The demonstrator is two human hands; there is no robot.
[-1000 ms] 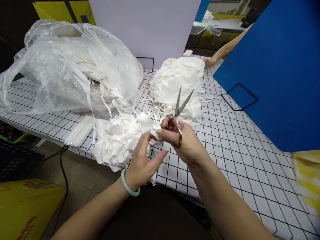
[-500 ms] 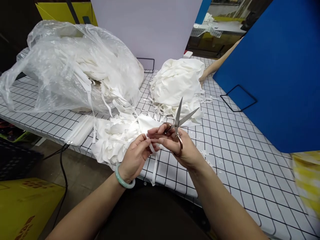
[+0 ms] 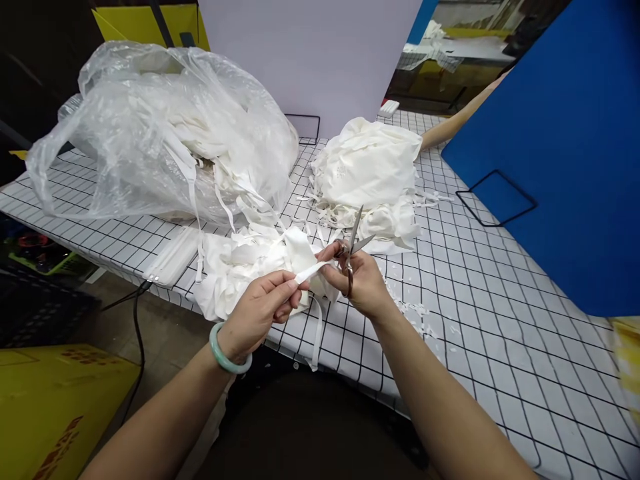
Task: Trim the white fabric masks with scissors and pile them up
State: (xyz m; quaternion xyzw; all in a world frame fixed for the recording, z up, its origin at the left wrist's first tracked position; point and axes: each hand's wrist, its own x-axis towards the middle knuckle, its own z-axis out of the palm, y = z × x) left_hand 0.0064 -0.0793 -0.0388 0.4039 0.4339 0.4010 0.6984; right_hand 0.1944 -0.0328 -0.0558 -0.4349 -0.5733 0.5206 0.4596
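My left hand (image 3: 260, 307), with a pale green bangle at its wrist, pinches a white fabric strap (image 3: 311, 272). The strap runs taut to the fingertips of my right hand (image 3: 365, 283). That hand also holds scissors (image 3: 355, 230), its fingers at the handles and the blades pointing up and parted. Just beyond my left hand lies a loose heap of white fabric pieces (image 3: 225, 270) with thin straps. One narrow strap end (image 3: 317, 340) hangs down over the table below my hands.
A clear plastic bag (image 3: 175, 87) of white fabric stands back left, a stacked white pile (image 3: 375, 163) behind the scissors. White snippets (image 3: 417, 310) litter the gridded tablecloth (image 3: 480, 360). Another person's arm (image 3: 460, 123) reaches from behind the blue panel (image 3: 555, 153). A yellow box (image 3: 65, 407) sits lower left.
My hands have drawn apart, the left toward the lower left, and the strap now stretches between them. The scissor blades are closer together. The view has shifted slightly.
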